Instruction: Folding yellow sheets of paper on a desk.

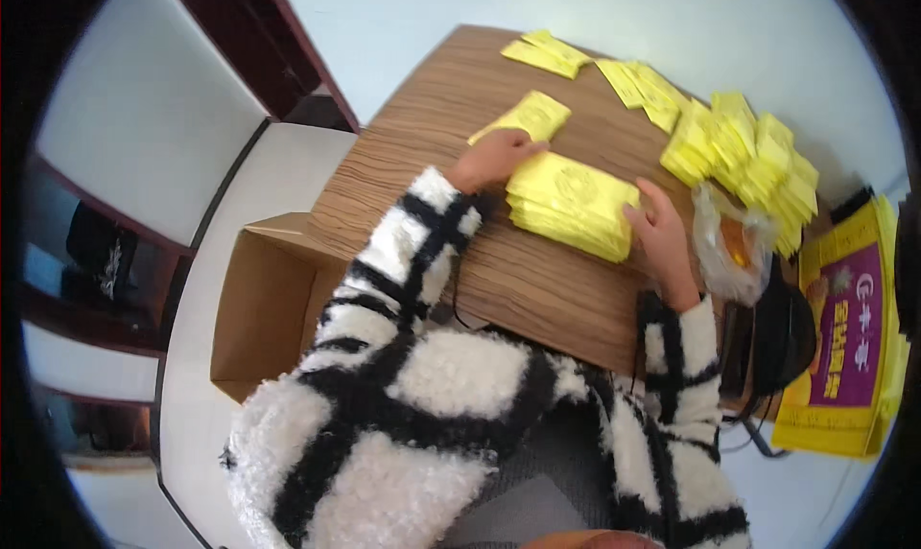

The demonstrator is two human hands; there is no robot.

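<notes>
A thick stack of flat yellow packets (pixel 573 207) lies on the wooden table in front of me, its layers slightly uneven along the near side. My left hand (pixel 491 160) closes on the stack's upper left corner, its fingertips partly hidden. At the opposite end, my right hand (pixel 662 231) grips the right edge with the thumb on top. One more yellow packet (pixel 533 115) rests just beyond my left hand, partly covered by it.
The table (pixel 403 132) also holds small groups of yellow packets (pixel 545 54) at the back and a larger heap (pixel 743 151) at right. Near it sits a clear plastic bag (pixel 734 247) with something orange inside. An open cardboard box (pixel 264 304) stands left; a yellow-purple bag (pixel 844 328) stands right.
</notes>
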